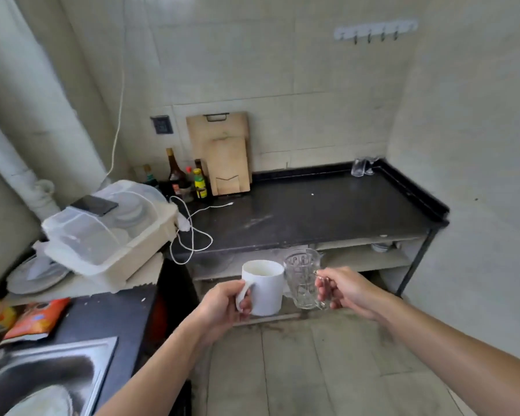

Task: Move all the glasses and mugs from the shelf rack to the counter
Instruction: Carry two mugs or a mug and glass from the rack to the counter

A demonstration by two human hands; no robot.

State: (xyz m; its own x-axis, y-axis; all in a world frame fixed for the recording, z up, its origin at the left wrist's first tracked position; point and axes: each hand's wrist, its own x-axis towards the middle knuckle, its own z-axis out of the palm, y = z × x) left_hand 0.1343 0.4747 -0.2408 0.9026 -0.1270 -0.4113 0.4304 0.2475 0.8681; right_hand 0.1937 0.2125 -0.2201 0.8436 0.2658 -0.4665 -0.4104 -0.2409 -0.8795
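The left grip (222,301) curls round the handle of a white mug (264,291), fingers through the loop. It holds the mug upright in the air at lower centre of the frame. The right grip (345,291) pinches the handle of a clear patterned glass (302,280), also upright, just right of the mug. The two sit so close that I cannot tell whether they touch. Both hang in front of the table's near edge, above the tiled floor (327,370), not yet over the top.

The black table (312,211) fills the middle of the frame. Two small clear glasses (362,167) stand in its far right corner, near the wall. At its far left, two wooden boards (222,154) lean on the wall, with a cluster of bottles (189,178) just left of them. A white cable (192,232) loops over the table's left end.

Under the table top runs a pale shelf (364,259), with a bowl (380,247) on it at the right.

At the left of the frame stands a lidded plastic dish box (111,232) with plates inside. Below it lies an orange packet (36,319), and a steel sink (42,379) fills the lower left corner. A row of hooks (376,30) hangs on the wall at upper right.
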